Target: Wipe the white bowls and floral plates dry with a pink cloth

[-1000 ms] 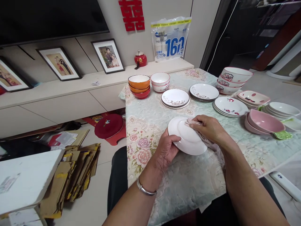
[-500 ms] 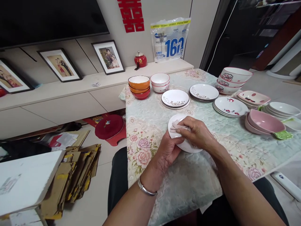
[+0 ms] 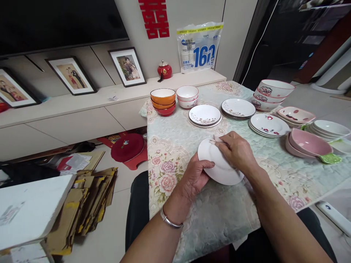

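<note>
A plain white plate is tilted above the tablecloth close to me. My left hand grips its left edge, thumb on the face and fingers underneath. My right hand is closed on a crumpled white cloth or tissue, pressed against the plate's far rim. Most of the cloth is hidden under the fingers. Beyond the plate, nearest to it, stands a stack of dark-rimmed floral plates.
Orange and red bowls, white bowls, floral plates, pink bowls and tall bowls stand around the table's far and right sides. A red stool and flattened cardboard are on the floor at left.
The plate's face has come further into view and shifted slightly right. My right hand with the cloth has moved from across the plate to its far rim; my left hand stays at the left edge.
</note>
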`<state>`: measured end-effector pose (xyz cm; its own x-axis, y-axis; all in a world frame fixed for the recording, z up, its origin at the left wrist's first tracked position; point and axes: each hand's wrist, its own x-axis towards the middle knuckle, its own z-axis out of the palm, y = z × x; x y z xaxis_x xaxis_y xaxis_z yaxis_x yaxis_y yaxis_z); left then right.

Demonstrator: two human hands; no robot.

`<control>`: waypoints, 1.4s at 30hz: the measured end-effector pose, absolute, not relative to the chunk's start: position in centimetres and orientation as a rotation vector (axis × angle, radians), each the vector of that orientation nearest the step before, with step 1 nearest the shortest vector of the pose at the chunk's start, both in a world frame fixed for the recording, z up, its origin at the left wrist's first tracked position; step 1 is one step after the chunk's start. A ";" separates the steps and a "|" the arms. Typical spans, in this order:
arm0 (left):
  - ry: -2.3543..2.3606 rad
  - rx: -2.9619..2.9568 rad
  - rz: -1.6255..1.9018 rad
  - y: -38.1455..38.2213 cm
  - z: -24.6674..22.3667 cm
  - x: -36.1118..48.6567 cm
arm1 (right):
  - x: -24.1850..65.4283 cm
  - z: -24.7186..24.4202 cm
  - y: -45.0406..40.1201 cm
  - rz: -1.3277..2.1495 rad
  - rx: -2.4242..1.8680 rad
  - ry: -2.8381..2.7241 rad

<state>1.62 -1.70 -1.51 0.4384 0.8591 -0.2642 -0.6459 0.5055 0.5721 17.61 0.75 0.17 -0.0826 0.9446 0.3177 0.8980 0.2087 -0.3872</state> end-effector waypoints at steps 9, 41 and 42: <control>0.560 0.449 0.968 -1.7 -1.7 1.7 | 16.6 0.4 0.6 0.315 -1.505 -2.039; 0.573 0.421 1.048 -1.8 -1.5 2.0 | 17.8 -0.2 0.9 0.028 -1.823 -1.962; 0.577 0.418 1.042 -1.8 -1.5 2.0 | 17.6 -0.2 0.9 0.046 -1.783 -1.978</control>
<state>2.00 -1.80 -1.50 0.3798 0.8920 -0.2451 -0.6813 0.4490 0.5781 17.57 0.89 -0.18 -0.0420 0.9465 0.3199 0.9307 0.1535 -0.3319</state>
